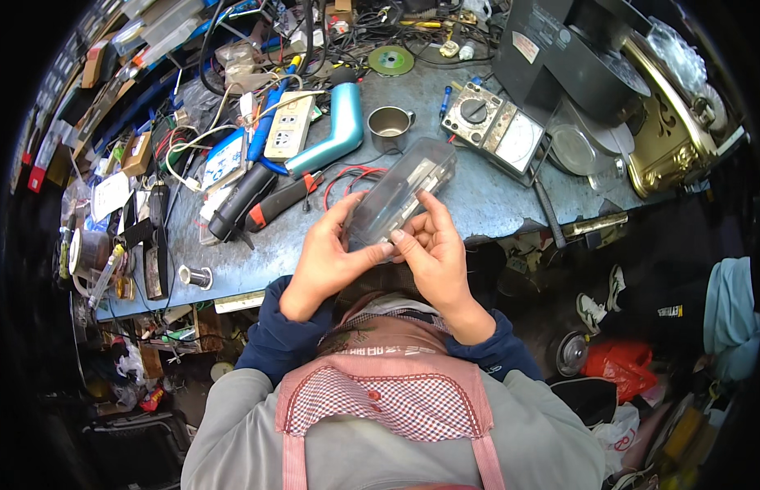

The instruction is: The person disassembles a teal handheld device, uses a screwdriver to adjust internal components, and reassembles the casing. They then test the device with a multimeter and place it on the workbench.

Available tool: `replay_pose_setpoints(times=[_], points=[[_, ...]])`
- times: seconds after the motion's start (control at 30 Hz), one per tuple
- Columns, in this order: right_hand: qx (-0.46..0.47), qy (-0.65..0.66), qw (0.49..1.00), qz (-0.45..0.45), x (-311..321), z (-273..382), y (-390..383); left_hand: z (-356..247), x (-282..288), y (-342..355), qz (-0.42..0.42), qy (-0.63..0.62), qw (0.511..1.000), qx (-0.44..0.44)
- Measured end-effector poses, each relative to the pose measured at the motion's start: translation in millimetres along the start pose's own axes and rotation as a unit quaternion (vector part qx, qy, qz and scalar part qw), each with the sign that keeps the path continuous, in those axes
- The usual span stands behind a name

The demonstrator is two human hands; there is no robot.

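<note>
Both of my hands hold a long see-through plastic box (400, 186) over the bench's front edge. Its walls look smoky, and pale, narrow pieces show along its right side; what they are I cannot make out. My left hand (335, 255) grips the near left corner, thumb along the front. On the other side, my right hand (435, 257) has its thumb and fingers against the near right side. Just beyond the box stands a metal cup (391, 122). Thin red test leads (347, 181) lie to the left of it.
An analog multimeter (496, 122) rests at the right, with a hammer-like handle (549, 214) over the bench edge. Left are a teal L-shaped tool (341, 122), a power strip (290, 126), a red-and-black tool (283, 202) and a spool (194, 276). Tangled cables crowd the back.
</note>
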State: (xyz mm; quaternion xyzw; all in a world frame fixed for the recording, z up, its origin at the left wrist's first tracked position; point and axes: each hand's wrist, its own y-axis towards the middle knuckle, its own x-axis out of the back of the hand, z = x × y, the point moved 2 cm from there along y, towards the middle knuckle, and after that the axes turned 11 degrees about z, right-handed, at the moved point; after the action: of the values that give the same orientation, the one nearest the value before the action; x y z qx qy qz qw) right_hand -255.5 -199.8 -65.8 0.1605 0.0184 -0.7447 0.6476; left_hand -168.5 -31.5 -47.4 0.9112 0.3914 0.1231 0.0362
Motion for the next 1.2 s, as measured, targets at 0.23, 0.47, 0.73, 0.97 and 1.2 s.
replay_pose_setpoints(times=[0.23, 0.47, 0.73, 0.97, 1.2], points=[[-0.001, -0.294, 0.955, 0.031, 18.1, 41.7, 24.1, -7.1, 42.3, 14.1, -0.039, -0.236, 0.968, 0.08], [0.231, -0.691, 0.683, -0.048, 73.8, 87.2, 201.6, 34.9, 39.7, 16.7, -0.115, -0.174, 0.977, 0.046], [-0.235, -0.844, 0.448, 0.18, 82.6, 34.0, 309.2, 39.7, 51.4, 12.1, -0.155, -0.278, 0.947, 0.043], [-0.122, -0.721, 0.683, 0.001, 95.3, 35.9, 310.9, 30.0, 51.6, 14.1, -0.188, -0.28, 0.941, 0.018], [0.248, -0.302, 0.921, 0.004, 71.5, 101.7, 144.6, 30.1, 48.9, 15.1, -0.191, -0.267, 0.944, 0.027]])
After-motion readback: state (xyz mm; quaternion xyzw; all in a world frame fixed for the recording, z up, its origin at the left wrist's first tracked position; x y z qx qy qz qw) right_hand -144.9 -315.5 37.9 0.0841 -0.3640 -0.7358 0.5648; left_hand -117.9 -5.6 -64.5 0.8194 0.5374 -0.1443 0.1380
